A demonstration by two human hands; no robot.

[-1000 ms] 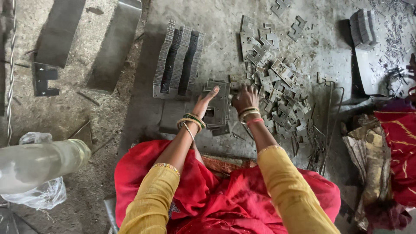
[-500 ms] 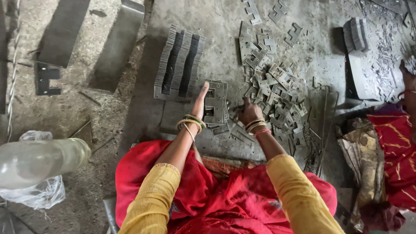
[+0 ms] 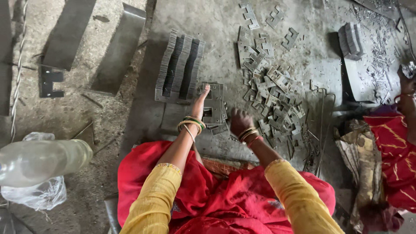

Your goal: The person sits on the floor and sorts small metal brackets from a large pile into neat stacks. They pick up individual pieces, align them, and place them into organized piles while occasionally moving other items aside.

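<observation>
Left hand (image 3: 203,99): fingers pressed together and flat, edge-on against a small stack of metal plates (image 3: 215,104) lying on the floor (image 3: 208,26). The stack lies just below an upright row of plates (image 3: 180,67). Right hand (image 3: 239,121): fingers curled shut, beside the stack; cannot tell what they pinch. A loose pile of plates (image 3: 273,97) lies to the right. A plastic bottle (image 3: 41,160) lies far left.

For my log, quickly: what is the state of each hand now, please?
Left hand: open, fingers flat on the small stack of metal plates.
Right hand: closed in a fist; whether it holds anything cannot be told.
</observation>
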